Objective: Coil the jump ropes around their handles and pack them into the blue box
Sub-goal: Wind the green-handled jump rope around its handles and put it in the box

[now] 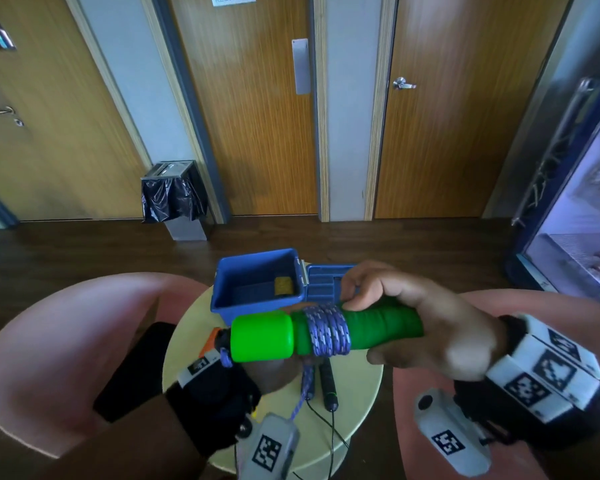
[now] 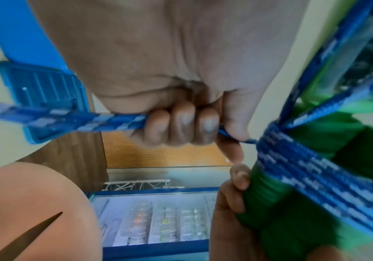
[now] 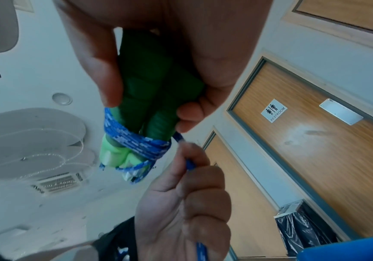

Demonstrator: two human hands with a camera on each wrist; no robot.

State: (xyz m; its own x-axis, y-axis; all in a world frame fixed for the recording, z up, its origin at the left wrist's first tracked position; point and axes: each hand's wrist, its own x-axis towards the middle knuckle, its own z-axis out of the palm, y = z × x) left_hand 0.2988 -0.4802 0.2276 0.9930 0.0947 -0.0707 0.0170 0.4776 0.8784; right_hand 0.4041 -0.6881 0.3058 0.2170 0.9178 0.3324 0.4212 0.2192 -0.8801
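**A:** Which step is the person on?

**B:** Coiling, by the look of it. The right hand (image 1: 426,327) is wrapped around the pair of green handles (image 1: 326,332), held level above the near side of the round table (image 1: 364,386). Several turns of the blue rope (image 1: 328,332) already sit side by side near the handles' lighter ends. The left hand (image 2: 176,127) is fisted around the free length just below the coil, with the tail running on past it.

**A:** And the next move?

**B:** Probably another turn laid beside the last, kept taut so the wraps do not slide off, while the right hand holds the handles together. Much rope looks left to wind.

**A:** Where does it go afterwards?

**B:** The blue box (image 1: 222,292) stands at the table's far edge, its lid (image 1: 321,282) folded open to the right. A small yellowish thing (image 1: 284,285) lies inside.

**A:** Anything else there?

**B:** A second rope with black handles (image 1: 326,382) lies near the table's middle. Pink chairs (image 1: 66,341) flank the table; beyond are wooden doors (image 1: 250,116), a lined bin (image 1: 174,199) and a glass-fronted fridge (image 1: 582,244).
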